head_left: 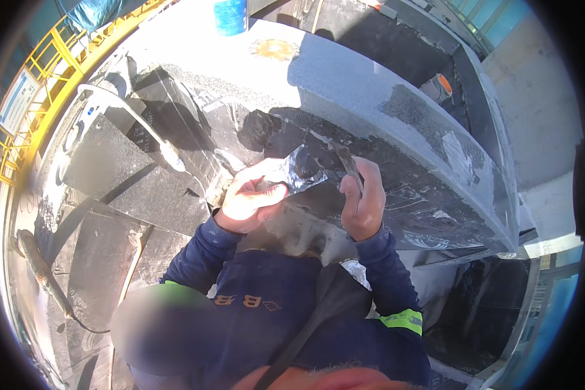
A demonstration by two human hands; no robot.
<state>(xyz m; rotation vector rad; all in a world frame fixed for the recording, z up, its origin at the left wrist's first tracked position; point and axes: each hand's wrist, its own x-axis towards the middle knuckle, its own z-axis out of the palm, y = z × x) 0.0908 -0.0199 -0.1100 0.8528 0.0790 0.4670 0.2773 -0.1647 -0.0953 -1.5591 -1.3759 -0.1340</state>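
My left hand is closed on the edge of a small piece of shiny, silver foil-like sheet. A dark patch or lump shows on the sheet's right part; I cannot tell which. To the right, my right hand pinches a narrow, flat, greyish-brown strip-like tool, perhaps a scraper, tilted up toward the left. Its tip stands close to the sheet. Both hands are held above a dark, smeared membrane surface beside a pale concrete curb.
A white rod-like tool with a hose lies at the left. Farther left is a brown-handled tool with a cord. A blue bucket stands on the curb, and an orange-ended cylinder lies beyond it. Yellow railing borders the far left.
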